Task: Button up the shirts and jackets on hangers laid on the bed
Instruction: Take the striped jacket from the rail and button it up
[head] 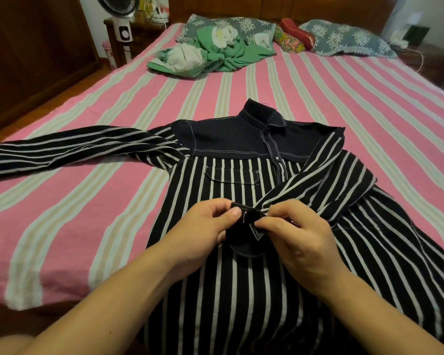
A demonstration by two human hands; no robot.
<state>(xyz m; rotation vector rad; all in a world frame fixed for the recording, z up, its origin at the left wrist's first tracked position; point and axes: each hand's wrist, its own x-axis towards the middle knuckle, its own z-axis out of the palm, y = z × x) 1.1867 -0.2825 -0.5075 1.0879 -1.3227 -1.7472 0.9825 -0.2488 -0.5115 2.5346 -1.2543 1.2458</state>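
A dark shirt (241, 180) with white vertical stripes lies face up on a bed (113, 155) covered in a pink, white and beige striped sheet, filling the centre and lower part of the frame. Its yoke and collar are plain dark cloth with pale stitching, and the front placket looks fastened from the collar down to the chest. One sleeve stretches out flat toward the left edge of the frame; the other sleeve folds across the chest from the upper right down to the centre. There, both hands meet on the dark cuff (246, 216) of that folded sleeve. The left hand (205, 226) pinches the cuff's left side, thumb on top and fingers curled beneath. The right hand (295, 234) pinches the cuff's right side, fingertips pressed together on the cloth. Whether a button sits between the fingers is too small to tell. Both bare forearms reach in from the bottom of the frame. At the top centre, near the head of the bed, lies a crumpled green and white heap of cloth (210, 55), with patterned blue-grey pillows (344, 37) behind it. A fan (121, 11) stands at the upper left.
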